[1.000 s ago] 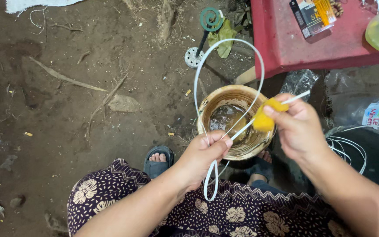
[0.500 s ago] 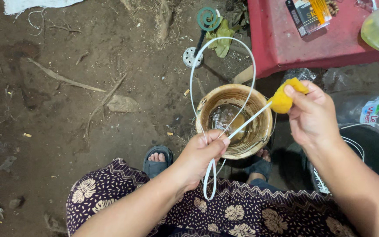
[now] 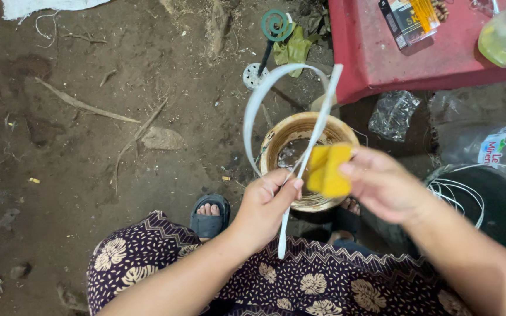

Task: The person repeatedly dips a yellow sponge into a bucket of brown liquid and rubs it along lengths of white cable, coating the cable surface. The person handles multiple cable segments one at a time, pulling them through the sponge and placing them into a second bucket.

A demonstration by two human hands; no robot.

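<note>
Head view: my left hand (image 3: 267,202) pinched the white strip (image 3: 311,146), its length running up and away; my right hand (image 3: 385,184) gripped the yellow sponge (image 3: 328,169) against it.

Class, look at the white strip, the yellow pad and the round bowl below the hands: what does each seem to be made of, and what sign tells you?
White strip: likely plastic or peeled cane; smooth, flat, bends into a loop.
Yellow pad: probably sponge or foam; matte, soft-edged, pinched by right hand.
Bowl: seemingly fired clay or coconut shell; brown, dull, stained rim.
</note>
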